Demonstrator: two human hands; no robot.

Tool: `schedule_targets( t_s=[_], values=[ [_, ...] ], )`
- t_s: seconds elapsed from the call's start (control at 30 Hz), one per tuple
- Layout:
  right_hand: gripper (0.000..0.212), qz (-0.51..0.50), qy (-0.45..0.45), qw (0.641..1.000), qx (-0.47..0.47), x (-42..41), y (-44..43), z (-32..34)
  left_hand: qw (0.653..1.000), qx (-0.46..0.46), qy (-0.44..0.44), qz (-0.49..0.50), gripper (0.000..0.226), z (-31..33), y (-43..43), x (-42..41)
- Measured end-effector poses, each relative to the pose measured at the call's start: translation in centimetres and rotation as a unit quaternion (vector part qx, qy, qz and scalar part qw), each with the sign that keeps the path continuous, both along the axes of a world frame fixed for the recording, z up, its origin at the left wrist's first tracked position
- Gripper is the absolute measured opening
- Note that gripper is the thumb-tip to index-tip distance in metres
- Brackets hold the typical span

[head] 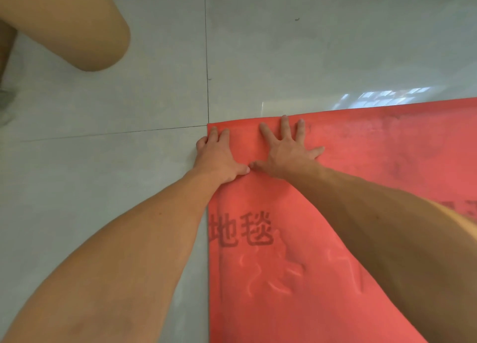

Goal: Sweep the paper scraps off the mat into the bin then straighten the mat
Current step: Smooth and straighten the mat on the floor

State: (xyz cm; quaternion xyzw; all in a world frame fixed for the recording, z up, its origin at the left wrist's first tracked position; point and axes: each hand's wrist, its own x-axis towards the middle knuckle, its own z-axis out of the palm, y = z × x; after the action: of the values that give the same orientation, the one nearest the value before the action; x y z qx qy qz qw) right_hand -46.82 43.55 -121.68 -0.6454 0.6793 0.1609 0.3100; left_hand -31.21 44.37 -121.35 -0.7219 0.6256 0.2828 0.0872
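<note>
The red mat [348, 177] lies flat on the pale tiled floor [103, 162], its corner meeting a tile joint. Both hands press that corner: left hand [219, 156] at the side edge, right hand [286, 149] beside it, fingers [284, 125] spread flat, grasping nothing.

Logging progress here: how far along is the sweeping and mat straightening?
Sweeping looks done: no scraps show on the visible mat. In hand: left hand and right hand press flat near its far corner. Left: perhaps final smoothing; bin out of view.
</note>
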Motion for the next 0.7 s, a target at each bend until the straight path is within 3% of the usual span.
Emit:
schedule_targets(
  t_s=[0.7],
  values=[
    [0.097, 0.003, -0.003, 1.000, 0.011, -0.68, 0.49, 0.18, 1.000, 0.004, 0.008, 0.016, 0.118, -0.04, 0.58, 0.02]
  ],
)
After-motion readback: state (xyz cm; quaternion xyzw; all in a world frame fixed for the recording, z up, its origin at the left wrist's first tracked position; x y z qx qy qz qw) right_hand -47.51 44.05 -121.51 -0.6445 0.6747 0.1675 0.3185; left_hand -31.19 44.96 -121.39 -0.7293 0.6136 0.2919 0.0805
